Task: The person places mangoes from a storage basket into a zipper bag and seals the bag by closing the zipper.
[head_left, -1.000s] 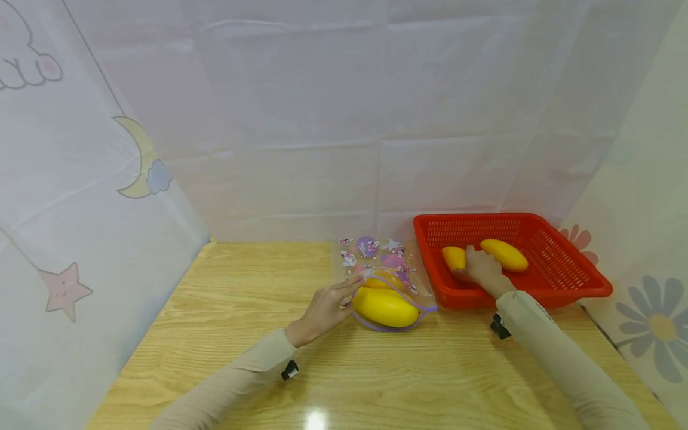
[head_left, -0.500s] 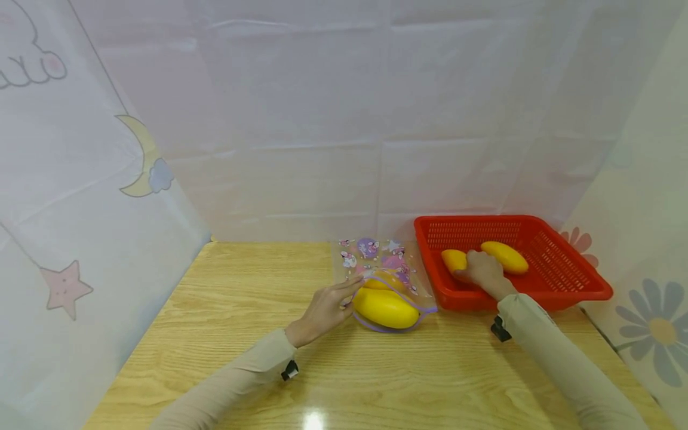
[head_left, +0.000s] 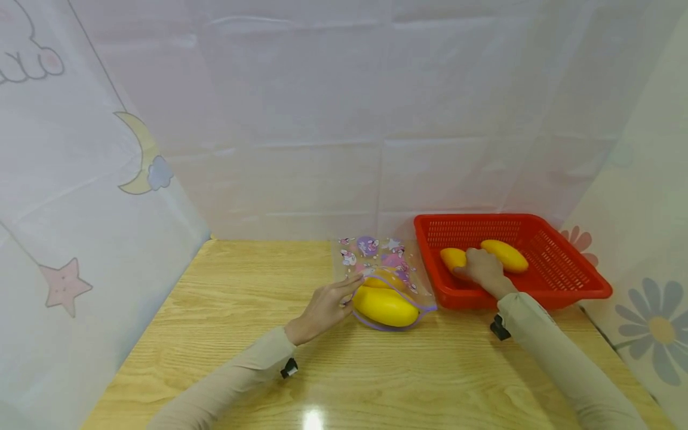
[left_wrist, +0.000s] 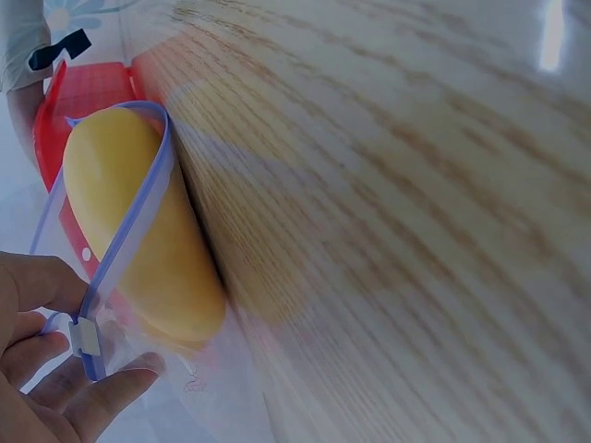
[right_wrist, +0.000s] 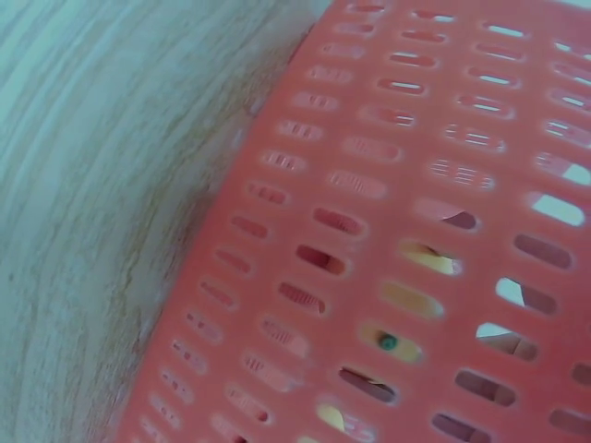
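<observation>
Head view: a clear plastic zip bag with pink and purple prints (head_left: 395, 261) lies on a light wood-grain tabletop (head_left: 236, 292), its mouth facing 6 o'clock. A bright yellow, elongated fruit (head_left: 386, 307) sits just inside the mouth; a second, orange-yellow fruit (head_left: 383, 280) shows through the film at its 12 o'clock side. The left hand (head_left: 324, 306) meets the bag from between 8 and 9 o'clock. In the left wrist view, its fingers grasp the purple edge strip (left_wrist: 138, 214) beside a small white slider (left_wrist: 85, 337). A red, slotted plastic basket (head_left: 559, 295) stands just beside the bag, between 2 and 3 o'clock from it. The right hand (head_left: 485, 270) reaches into the basket and grasps the near-right end of a short-looking, partly covered yellow fruit (head_left: 452, 258); the fingertips are hidden. A longer yellow fruit (head_left: 505, 256) lies in the basket at the hand's 2 o'clock. In the right wrist view, the basket wall screens the contents; patches of yellow show through the slots.
</observation>
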`<state>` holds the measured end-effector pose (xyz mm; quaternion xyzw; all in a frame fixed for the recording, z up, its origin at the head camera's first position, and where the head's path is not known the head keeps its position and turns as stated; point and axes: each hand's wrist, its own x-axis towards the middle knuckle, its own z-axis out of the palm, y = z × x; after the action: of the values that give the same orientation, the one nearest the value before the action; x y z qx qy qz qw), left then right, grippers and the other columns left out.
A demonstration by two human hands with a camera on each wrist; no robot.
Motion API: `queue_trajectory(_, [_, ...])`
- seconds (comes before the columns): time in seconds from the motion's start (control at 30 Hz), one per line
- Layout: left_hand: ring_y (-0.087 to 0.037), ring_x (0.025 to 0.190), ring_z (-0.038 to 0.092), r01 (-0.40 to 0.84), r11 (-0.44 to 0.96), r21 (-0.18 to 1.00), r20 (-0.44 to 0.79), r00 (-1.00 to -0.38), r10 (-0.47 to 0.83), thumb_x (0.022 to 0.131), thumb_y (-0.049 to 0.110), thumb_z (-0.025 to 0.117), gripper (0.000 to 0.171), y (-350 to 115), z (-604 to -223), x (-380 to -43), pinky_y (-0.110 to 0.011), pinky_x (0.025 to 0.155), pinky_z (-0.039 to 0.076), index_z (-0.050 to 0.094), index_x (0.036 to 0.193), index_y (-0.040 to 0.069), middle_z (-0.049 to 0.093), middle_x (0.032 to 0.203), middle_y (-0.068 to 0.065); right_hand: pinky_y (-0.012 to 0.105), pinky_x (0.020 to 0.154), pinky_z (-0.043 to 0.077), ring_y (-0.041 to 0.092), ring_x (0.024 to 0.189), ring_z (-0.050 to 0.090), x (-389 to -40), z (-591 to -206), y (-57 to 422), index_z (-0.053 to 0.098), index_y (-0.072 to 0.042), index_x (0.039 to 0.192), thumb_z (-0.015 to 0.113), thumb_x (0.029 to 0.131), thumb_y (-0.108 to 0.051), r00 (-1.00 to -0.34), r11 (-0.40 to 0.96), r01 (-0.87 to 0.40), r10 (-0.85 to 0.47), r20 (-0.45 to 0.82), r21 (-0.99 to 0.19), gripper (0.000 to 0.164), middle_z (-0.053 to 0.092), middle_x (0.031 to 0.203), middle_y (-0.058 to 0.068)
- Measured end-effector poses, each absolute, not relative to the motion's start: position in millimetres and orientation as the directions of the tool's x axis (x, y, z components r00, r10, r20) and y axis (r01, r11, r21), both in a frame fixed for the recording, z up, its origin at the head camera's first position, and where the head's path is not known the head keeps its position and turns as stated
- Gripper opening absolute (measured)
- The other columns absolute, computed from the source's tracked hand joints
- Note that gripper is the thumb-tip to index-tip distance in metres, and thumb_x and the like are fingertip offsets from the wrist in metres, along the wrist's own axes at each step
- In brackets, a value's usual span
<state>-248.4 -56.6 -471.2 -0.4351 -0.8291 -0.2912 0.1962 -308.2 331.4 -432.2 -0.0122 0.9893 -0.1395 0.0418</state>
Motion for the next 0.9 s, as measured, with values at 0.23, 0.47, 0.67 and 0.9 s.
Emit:
queue_trajectory(0.23, [0.006, 0.044, 0.018, 0.836, 0.457, 0.305, 0.574, -0.544, 0.612, 0.079, -0.013, 0.072, 0.056, -57.3, -472.4, -248.7, -0.009, 0.039, 0.024, 0.058, 0.133, -0.005, 0.056, 0.137, -0.021, 0.040, 0.059, 0.042, 0.030, 0.066, 0.049, -306.4, -431.2, 332.2, 0.057, 0.008, 0.092, 0.071, 0.089, -0.030, -0.998, 0.957, -0.026, -0.043, -0.054, -0.288, 0.041, 0.050, 0.073, 0.013])
queue_trajectory(0.47, [0.006, 0.044, 0.018, 0.837, 0.449, 0.312, 0.582, -0.542, 0.606, 0.079, -0.013, 0.071, 0.055, -56.7, -470.8, -248.5, -0.009, 0.039, 0.024, 0.059, 0.132, -0.005, 0.056, 0.137, -0.021, 0.042, 0.062, 0.046, 0.030, 0.069, 0.051, -303.8, -425.2, 335.7, 0.056, 0.015, 0.104, 0.073, 0.088, -0.029, -0.999, 0.953, -0.045, -0.051, -0.012, -0.298, 0.050, 0.056, 0.080, 0.017])
queue_trajectory(0.67, [0.006, 0.044, 0.018, 0.840, 0.438, 0.318, 0.592, -0.538, 0.601, 0.078, -0.013, 0.071, 0.055, -56.3, -468.9, -247.4, -0.009, 0.039, 0.024, 0.060, 0.131, -0.005, 0.057, 0.135, -0.021, 0.047, 0.065, 0.047, 0.032, 0.071, 0.050, -301.1, -424.2, 337.6, 0.055, 0.018, 0.109, 0.073, 0.088, -0.030, -0.998, 0.958, -0.059, -0.059, 0.009, -0.281, 0.055, 0.058, 0.084, 0.020])
queue_trajectory(0.9, [0.007, 0.045, 0.017, 0.840, 0.440, 0.316, 0.589, -0.538, 0.603, 0.079, -0.014, 0.071, 0.054, -56.4, -468.9, -247.4, -0.009, 0.039, 0.024, 0.060, 0.131, -0.005, 0.057, 0.136, -0.021, 0.046, 0.062, 0.046, 0.031, 0.069, 0.049, -298.5, -423.0, 337.6, 0.054, 0.019, 0.110, 0.072, 0.088, -0.030, -0.997, 0.960, -0.081, -0.075, 0.035, -0.267, 0.056, 0.057, 0.081, 0.018])
